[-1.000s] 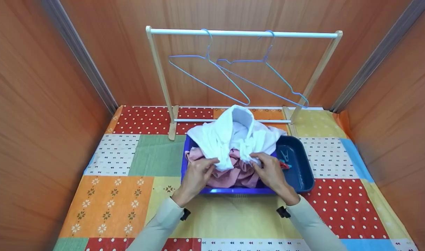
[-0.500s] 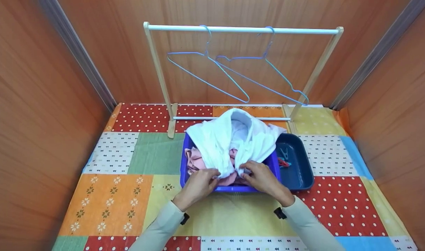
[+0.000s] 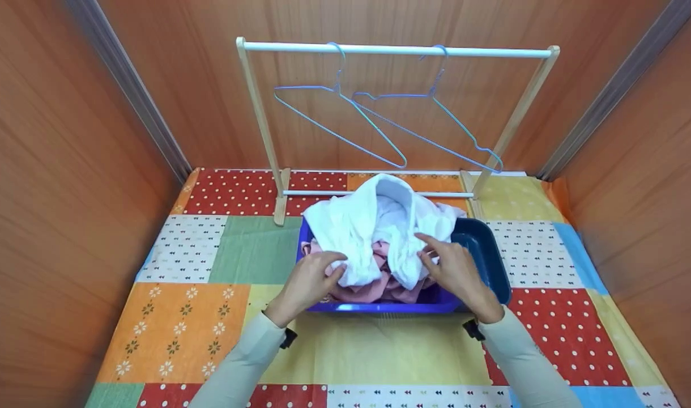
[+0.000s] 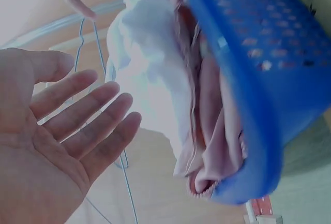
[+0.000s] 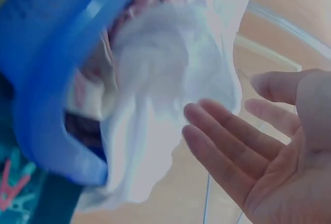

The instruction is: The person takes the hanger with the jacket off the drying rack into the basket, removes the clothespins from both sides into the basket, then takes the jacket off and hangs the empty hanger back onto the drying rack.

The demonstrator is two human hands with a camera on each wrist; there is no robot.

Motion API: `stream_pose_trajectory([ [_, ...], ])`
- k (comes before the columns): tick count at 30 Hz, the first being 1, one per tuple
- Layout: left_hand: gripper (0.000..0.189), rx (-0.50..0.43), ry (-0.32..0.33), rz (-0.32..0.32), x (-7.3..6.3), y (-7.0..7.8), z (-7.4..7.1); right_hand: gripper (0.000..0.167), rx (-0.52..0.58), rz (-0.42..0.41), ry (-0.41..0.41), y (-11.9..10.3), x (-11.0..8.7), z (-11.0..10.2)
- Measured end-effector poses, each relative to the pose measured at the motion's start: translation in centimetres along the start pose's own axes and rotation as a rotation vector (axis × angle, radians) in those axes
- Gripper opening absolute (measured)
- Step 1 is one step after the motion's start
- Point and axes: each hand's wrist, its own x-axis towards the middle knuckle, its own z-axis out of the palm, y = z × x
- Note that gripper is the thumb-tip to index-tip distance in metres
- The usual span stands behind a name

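A white garment [image 3: 348, 232] with a raised, rounded opening lies heaped on pink cloth [image 3: 365, 292] in a blue-purple basket [image 3: 374, 308]. My left hand [image 3: 308, 277] is over the basket's left side, its fingers loosely extended near the white fabric. In the left wrist view its palm faces the clothes and grips nothing. On the other side, my right hand [image 3: 459, 272] hovers by the garment's right part. The right wrist view shows those fingers relaxed, with no fabric between them and the thumb. The garment's lower layers are hidden.
Behind the basket stands a rack with a white rail [image 3: 391, 50]; a left hanger [image 3: 345, 136] and a right hanger [image 3: 436, 141] hang from it. A dark tray [image 3: 495, 266] sits at the basket's right, with clothespins [image 5: 11, 188] inside. Wooden walls surround the patchwork cloth [image 3: 181, 323].
Both hands have let go of the white garment's front edges and moved apart, the right one up and to the right. The garment's right front part has spread rightward.
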Motion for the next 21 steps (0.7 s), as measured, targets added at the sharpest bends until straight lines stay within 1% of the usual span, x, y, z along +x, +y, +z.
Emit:
stream_pose_trajectory([
  [2, 0.024, -0.015, 0.007, -0.026, 0.4, -0.3, -0.6, 0.035, 0.001, 0.002, 0.035, 0.4, 0.6, -0.5],
  [6, 0.026, -0.02, 0.039, -0.04, 1.4, -0.9, -1.5, 0.03, 0.02, -0.005, 0.101, 1.6, 1.9, -1.3],
  [9, 0.028, -0.022, 0.054, -0.04, 2.4, -1.2, -2.0, 0.027, 0.027, -0.003, 0.171, 2.7, 3.0, -1.5],
  [12, 0.031, -0.029, 0.055, -0.055, 3.6, -1.5, -2.4, 0.025, 0.036, 0.011, 0.225, 3.7, 4.1, -1.5],
  [14, 0.033, -0.028, 0.055, -0.067, 4.4, -1.8, -2.6, 0.025, 0.035, 0.018, 0.23, 4.3, 4.8, -1.5],
  [16, 0.034, -0.04, 0.054, -0.082, 5.2, -2.2, -2.6, 0.024, 0.03, 0.025, 0.216, 4.8, 5.5, -1.5],
  [21, 0.037, -0.083, 0.062, -0.122, 7.0, -3.4, -2.6, 0.025, 0.035, 0.068, 0.138, 6.1, 6.9, -1.3],
])
